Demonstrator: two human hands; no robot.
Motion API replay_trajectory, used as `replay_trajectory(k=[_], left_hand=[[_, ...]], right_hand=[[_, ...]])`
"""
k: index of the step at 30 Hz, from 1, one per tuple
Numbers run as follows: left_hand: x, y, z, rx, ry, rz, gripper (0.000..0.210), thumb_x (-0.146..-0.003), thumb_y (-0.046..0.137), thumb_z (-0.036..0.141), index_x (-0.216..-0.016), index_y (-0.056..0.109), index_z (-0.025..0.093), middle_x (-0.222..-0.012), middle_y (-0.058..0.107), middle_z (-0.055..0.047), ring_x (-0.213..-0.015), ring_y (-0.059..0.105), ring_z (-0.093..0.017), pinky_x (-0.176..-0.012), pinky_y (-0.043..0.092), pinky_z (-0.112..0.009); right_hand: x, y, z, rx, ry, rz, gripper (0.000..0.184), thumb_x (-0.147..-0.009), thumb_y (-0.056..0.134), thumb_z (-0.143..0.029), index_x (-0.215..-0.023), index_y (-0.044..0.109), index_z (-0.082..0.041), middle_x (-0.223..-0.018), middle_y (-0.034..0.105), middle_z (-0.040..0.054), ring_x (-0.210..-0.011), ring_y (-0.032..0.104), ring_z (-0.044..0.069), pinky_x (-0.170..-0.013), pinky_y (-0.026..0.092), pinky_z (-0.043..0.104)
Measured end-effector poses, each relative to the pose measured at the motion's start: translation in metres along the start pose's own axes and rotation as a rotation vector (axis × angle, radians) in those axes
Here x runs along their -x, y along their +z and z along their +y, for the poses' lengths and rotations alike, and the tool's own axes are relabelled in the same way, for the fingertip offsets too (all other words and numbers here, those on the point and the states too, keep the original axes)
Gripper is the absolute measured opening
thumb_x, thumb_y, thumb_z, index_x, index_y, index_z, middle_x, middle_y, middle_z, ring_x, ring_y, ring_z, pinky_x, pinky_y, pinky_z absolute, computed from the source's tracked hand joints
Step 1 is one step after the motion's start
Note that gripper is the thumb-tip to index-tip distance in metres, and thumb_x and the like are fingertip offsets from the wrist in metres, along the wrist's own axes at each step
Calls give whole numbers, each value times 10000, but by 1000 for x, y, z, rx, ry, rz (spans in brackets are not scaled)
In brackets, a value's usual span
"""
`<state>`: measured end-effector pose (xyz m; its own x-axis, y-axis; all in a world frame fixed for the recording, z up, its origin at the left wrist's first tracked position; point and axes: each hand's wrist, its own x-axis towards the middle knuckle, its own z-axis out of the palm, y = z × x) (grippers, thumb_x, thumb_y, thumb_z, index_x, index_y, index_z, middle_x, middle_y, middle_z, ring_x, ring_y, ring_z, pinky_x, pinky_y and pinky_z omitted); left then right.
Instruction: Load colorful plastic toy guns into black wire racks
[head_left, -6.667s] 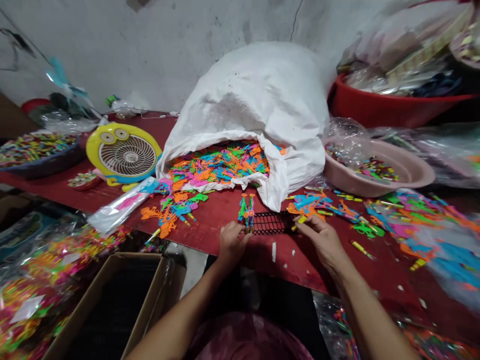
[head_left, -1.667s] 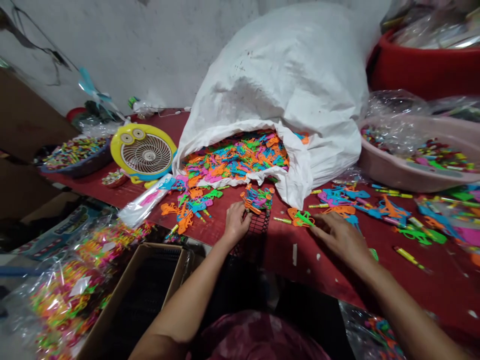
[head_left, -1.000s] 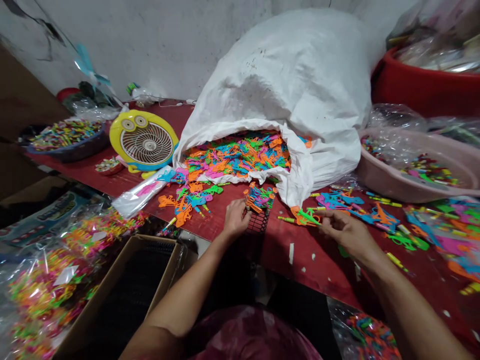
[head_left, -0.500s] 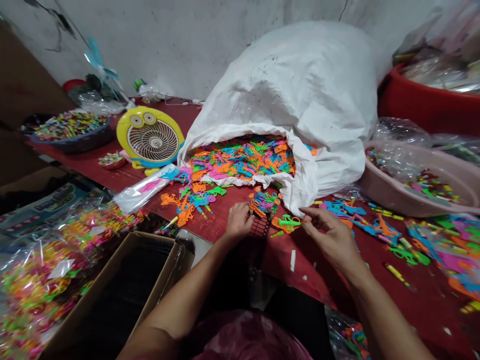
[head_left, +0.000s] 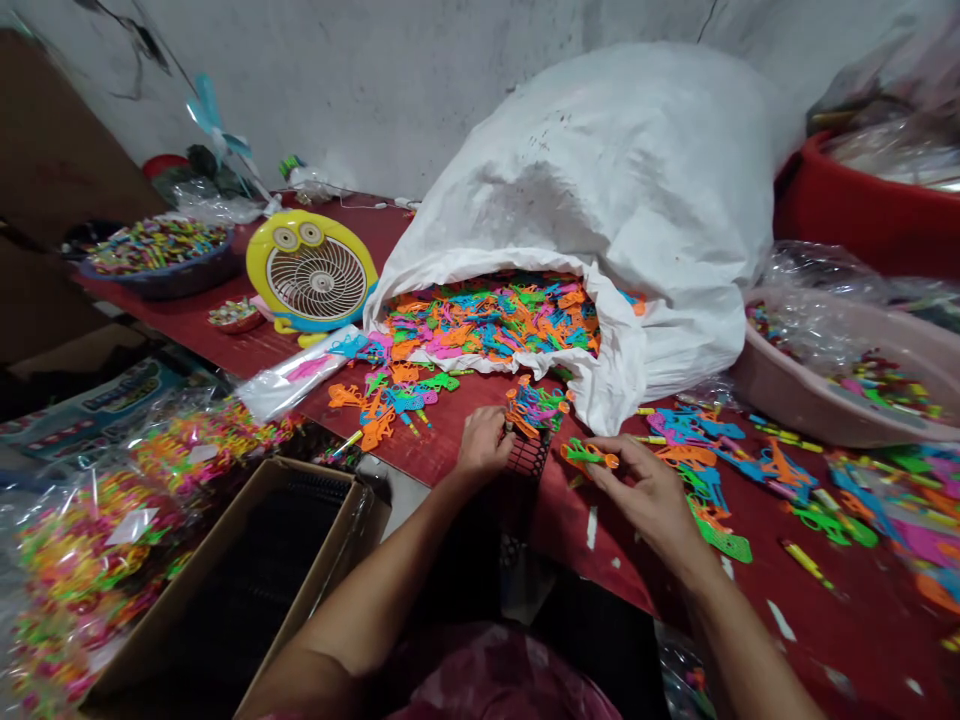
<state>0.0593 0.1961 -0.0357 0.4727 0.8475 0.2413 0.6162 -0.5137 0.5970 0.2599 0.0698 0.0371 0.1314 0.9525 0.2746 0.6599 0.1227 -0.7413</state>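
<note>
My left hand [head_left: 484,440] is closed at the left edge of a black plastic grid [head_left: 529,456], which juts out at the table's front edge. A cluster of small orange, blue, green and pink plastic toy pieces [head_left: 538,408] sits at the grid's far end. To the right, my right hand [head_left: 646,490] pinches a few orange and green plastic pieces [head_left: 589,456] between thumb and fingers, just above the red table [head_left: 555,540]. Behind both hands, a big white sack [head_left: 600,190] lies with its mouth toward me, full of similar colourful pieces [head_left: 495,315].
Loose pieces [head_left: 397,400] lie left of the grid, more [head_left: 705,470] to the right. A yellow fan [head_left: 315,270] stands back left, near a blue basin [head_left: 157,280]. A pink basin [head_left: 810,370] is at right. Below left sits a cardboard box [head_left: 315,590] of black items beside filled bags [head_left: 82,560].
My right hand has picked up the orange and green pieces from the table beside the grid. Further pieces now lie on the table near my right wrist. My left hand stays at the grid.
</note>
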Motion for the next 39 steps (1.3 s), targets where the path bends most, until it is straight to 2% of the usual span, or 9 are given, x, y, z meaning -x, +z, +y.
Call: replay_trajectory(k=[5, 12, 16, 23, 26, 29, 32, 36, 39], left_hand=[[0, 1, -1, -10, -3, -6, 148, -877, 519, 267, -989, 599, 213, -1098, 636, -57, -1054, 529, -232, -914, 402, -369], [0, 2, -2, -14, -6, -4, 152, -878, 525, 278, -994, 599, 214, -1078, 635, -59, -1037, 530, -235, -901, 398, -372], [-1, 3, -5, 3, 13, -14, 222, -885, 534, 327, -1071, 596, 221, -1117, 636, -57, -1064, 529, -235, -908, 395, -366], [-2, 5, -9, 4, 4, -43, 263, -894, 531, 367, -1105, 593, 222, -1152, 630, -66, -1085, 525, -242, -931, 385, -366], [-2, 5, -10, 4, 10, -37, 248, -892, 533, 352, -1095, 589, 222, -1174, 624, -64, -1110, 515, -243, -945, 381, -372], [-1, 4, -8, -1, -3, -37, 209, -888, 532, 324, -1065, 589, 229, -1162, 630, -61, -1111, 519, -242, -945, 387, -374], [0, 4, -5, 3, -8, -19, 197, -876, 532, 284, -1055, 589, 226, -1149, 633, -63, -1108, 524, -244, -939, 392, -381], [0, 6, -4, 15, -10, 3, 208, -861, 536, 253, -1059, 589, 218, -1168, 627, -62, -1120, 516, -242, -948, 389, -390], [0, 8, -6, 22, -10, 13, 199, -856, 538, 246, -1044, 592, 214, -1186, 625, -61, -1131, 512, -241, -963, 385, -396]], right_hand=[[14, 18, 7, -65, -19, -45, 145, -902, 570, -338, -893, 651, -218, -836, 616, 27, -779, 587, 165, -695, 450, 274], [21, 27, 21, -86, 75, -44, 209, -929, 535, -366, -1038, 644, -225, -962, 673, 43, -873, 643, 179, -765, 495, 287], [21, 31, 21, -60, -19, -110, 244, -940, 508, -332, -1099, 669, -241, -1008, 682, 59, -927, 649, 197, -804, 508, 320], [20, 45, 8, 280, -210, -165, 302, -925, 434, -170, -1164, 614, -217, -991, 614, 91, -960, 578, 228, -819, 485, 348], [16, 52, 4, 497, -219, -186, 218, -924, 424, -159, -999, 624, -201, -903, 574, 79, -865, 568, 216, -736, 455, 312], [14, 53, 5, 538, -184, -176, 177, -932, 433, -193, -865, 597, -207, -838, 545, 53, -719, 543, 176, -612, 402, 275], [15, 44, 11, 326, -98, -127, 171, -933, 482, -284, -838, 605, -212, -838, 582, 49, -691, 553, 162, -623, 423, 276], [13, 33, 21, -214, 251, 70, 248, -818, 671, -432, -909, 665, -201, -846, 693, 55, -743, 643, 187, -675, 514, 306], [8, 42, 24, -555, 438, 186, 378, -707, 777, -443, -962, 692, -178, -858, 732, 63, -724, 680, 186, -682, 557, 319]])
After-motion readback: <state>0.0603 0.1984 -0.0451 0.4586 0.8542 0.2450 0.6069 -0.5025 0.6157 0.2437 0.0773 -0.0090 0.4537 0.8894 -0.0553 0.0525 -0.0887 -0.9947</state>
